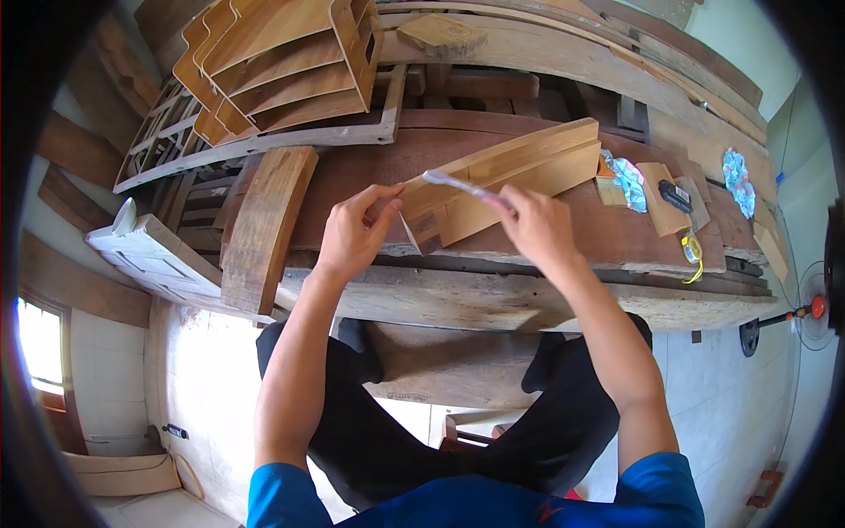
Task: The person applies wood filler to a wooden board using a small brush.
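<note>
My right hand (532, 224) is closed round the handle of a toothbrush (462, 185), its white head pointing left over a long wooden piece (519, 167). This piece is pale brown, with a stepped, grooved profile and a darker patch at its near left end. It lies at a slant on the brown plank bench top (352, 189). My left hand (356, 227) is at that left end, thumb and forefinger curled in at the corner of the wood. The toothbrush head overlaps the wood's upper edge in this view.
A thick board (268, 229) lies left of my left hand. Behind it stands a tiered wooden rack (290, 70). On the right are crumpled blue wrappers (628, 183), a wood block (662, 198) with a black object (675, 195), and a yellow tape measure (691, 249).
</note>
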`<state>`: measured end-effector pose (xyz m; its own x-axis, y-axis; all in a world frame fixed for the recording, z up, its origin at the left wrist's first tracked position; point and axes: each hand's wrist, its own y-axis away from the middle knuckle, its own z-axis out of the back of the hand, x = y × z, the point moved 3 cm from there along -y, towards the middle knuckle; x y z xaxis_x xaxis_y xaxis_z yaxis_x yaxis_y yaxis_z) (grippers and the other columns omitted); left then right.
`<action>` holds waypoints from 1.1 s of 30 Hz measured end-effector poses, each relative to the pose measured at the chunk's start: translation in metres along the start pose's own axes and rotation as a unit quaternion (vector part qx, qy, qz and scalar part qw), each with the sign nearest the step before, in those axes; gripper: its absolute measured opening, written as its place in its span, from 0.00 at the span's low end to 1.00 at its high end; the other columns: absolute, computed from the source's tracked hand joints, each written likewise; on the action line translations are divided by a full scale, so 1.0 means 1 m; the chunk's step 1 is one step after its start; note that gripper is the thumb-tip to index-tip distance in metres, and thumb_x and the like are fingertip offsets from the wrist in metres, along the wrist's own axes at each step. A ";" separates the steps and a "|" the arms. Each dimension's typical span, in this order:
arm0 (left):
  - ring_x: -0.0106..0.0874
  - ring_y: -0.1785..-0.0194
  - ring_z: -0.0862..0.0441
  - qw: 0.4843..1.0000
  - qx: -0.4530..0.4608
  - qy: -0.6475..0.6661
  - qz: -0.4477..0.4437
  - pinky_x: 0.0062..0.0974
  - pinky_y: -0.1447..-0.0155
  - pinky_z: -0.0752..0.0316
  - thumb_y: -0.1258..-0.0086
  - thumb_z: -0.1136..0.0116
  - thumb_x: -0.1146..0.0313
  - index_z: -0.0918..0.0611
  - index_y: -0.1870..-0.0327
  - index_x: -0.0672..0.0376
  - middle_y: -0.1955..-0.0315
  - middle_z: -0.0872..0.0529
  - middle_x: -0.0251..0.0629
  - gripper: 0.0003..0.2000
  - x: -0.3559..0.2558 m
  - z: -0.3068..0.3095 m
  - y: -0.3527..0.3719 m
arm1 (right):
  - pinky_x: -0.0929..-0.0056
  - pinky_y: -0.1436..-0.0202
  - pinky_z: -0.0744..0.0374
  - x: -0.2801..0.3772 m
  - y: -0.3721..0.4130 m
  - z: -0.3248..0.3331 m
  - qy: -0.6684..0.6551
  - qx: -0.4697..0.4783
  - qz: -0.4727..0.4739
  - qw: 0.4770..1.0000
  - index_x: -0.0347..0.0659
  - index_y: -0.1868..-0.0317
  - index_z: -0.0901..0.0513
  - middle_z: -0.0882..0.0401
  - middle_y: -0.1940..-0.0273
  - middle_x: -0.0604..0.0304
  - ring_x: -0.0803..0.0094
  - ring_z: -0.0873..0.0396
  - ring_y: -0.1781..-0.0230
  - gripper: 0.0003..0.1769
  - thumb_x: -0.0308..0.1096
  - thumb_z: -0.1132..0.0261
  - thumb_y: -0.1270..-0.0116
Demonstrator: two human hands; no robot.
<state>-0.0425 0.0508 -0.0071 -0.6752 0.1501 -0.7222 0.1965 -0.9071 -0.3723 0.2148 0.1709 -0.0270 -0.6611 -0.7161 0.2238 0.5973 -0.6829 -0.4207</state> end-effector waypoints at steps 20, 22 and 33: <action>0.30 0.66 0.15 1.000 -0.002 0.003 0.030 0.29 0.57 0.19 0.22 0.36 0.73 0.10 0.41 0.58 0.63 0.08 0.45 0.13 0.015 -0.004 -0.003 | 0.62 0.76 0.16 0.015 0.009 -0.013 -0.031 0.011 0.028 0.999 0.45 0.64 0.13 0.12 0.74 0.57 0.62 0.13 0.80 0.19 0.51 0.32 0.20; 0.30 0.65 0.14 1.000 0.001 0.004 0.031 0.29 0.56 0.18 0.21 0.36 0.73 0.10 0.40 0.59 0.62 0.08 0.45 0.12 0.014 -0.003 -0.006 | 0.65 0.79 0.18 0.020 0.012 -0.022 -0.039 -0.033 0.085 0.995 0.45 0.64 0.13 0.13 0.75 0.58 0.65 0.15 0.81 0.21 0.52 0.34 0.19; 0.28 0.63 0.11 0.998 0.003 0.054 0.028 0.27 0.56 0.17 0.19 0.36 0.72 0.11 0.40 0.61 0.62 0.07 0.43 0.12 0.009 -0.005 -0.001 | 0.62 0.81 0.21 0.021 0.010 -0.017 -0.052 -0.049 0.059 0.996 0.44 0.63 0.13 0.13 0.75 0.58 0.63 0.16 0.83 0.20 0.51 0.33 0.20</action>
<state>-0.0450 0.0555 -0.0164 -0.5833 0.1403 -0.8001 0.2270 -0.9176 -0.3264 0.1998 0.1512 -0.0413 -0.5355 -0.8051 0.2549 0.6179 -0.5793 -0.5317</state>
